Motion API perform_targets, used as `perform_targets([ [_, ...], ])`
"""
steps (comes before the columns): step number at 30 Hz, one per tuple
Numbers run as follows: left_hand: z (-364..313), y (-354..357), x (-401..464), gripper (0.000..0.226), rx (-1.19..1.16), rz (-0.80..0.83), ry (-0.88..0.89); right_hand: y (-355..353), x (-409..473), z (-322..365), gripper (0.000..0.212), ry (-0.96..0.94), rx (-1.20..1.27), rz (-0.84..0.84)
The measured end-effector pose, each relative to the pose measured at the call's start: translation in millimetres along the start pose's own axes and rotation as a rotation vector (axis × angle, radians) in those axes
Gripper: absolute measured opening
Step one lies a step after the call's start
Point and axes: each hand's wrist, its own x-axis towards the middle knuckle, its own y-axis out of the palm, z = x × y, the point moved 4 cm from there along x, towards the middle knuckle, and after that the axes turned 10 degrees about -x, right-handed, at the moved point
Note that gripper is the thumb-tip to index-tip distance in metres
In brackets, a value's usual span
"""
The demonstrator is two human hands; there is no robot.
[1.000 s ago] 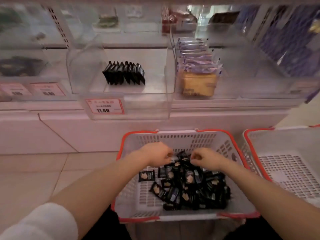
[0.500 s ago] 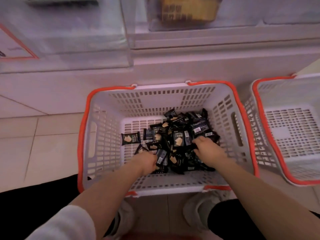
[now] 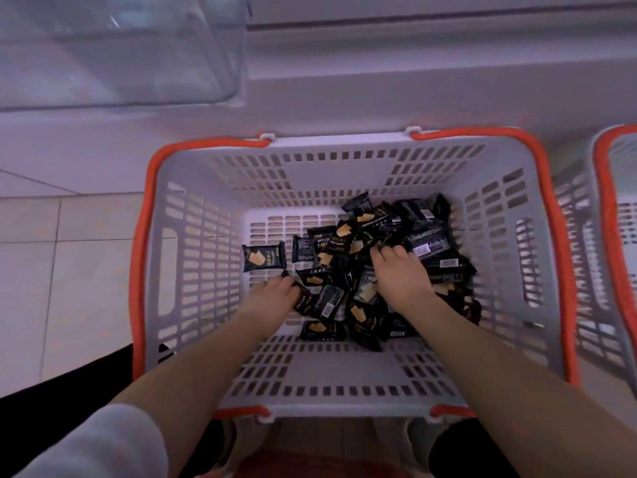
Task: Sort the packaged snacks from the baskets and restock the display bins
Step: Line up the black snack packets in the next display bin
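A white basket with orange rim (image 3: pixel 310 167) stands on the floor right below me. Several black snack packets (image 3: pixel 429 244) lie heaped in its middle and right half, and one black packet (image 3: pixel 263 258) lies apart to the left. My left hand (image 3: pixel 272 296) is down at the pile's left edge, fingers curled round a black packet (image 3: pixel 303 301). My right hand (image 3: pixel 400 276) is pushed into the middle of the heap, fingers curled over packets there. The fingertips of both hands are partly hidden among the wrappers.
A second white and orange basket (image 3: pixel 610 208) stands close on the right, cut off by the frame. A clear plastic display bin (image 3: pixel 120 53) juts out at top left above the white shelf base (image 3: pixel 413 81). Tiled floor (image 3: pixel 69 270) lies to the left.
My view has tilted down from the shelf bins to the basket. Both hands have dropped into the pile of packets and closed on them, the right one moving further into the heap.
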Motion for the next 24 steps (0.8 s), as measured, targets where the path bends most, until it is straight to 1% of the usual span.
perform_targets([
  [2,1,4,6,0.066,0.053,-0.009,0.035,8,-8,4,0.042,-0.012,0.013,0.025],
  [3,1,6,9,0.068,0.082,-0.011,0.051,11,-12,5,0.042,-0.014,0.037,0.040],
  [6,1,15,15,0.064,0.155,-0.017,0.090,18,-21,6,0.053,-0.014,0.128,0.089],
  [8,0,21,19,0.058,0.184,-0.046,0.102,21,-27,7,0.057,0.016,0.185,0.107],
  [10,-1,27,21,0.058,0.188,-0.059,0.096,24,-33,12,0.060,0.049,0.232,0.133],
  [13,-5,35,19,0.056,0.151,-0.030,0.066,24,-39,26,0.051,0.038,0.239,0.155],
  [15,-5,37,15,0.054,-0.038,-0.036,-0.020,21,-39,35,0.047,0.056,0.296,0.172],
  [16,-2,35,11,0.055,-0.197,-0.061,-0.079,20,-38,39,0.049,0.082,0.351,0.183],
  [18,4,27,3,0.053,-0.602,-0.128,-0.193,17,-33,44,0.052,0.169,0.501,0.201],
  [20,8,20,-6,0.039,-0.944,-0.192,-0.229,16,-25,49,0.057,0.265,0.667,0.227],
  [22,10,12,-15,0.031,-1.141,-0.267,-0.225,16,-20,54,0.061,0.339,0.751,0.245],
  [24,12,3,-25,0.032,-1.288,-0.339,-0.222,15,-19,57,0.049,0.380,0.736,0.228],
])
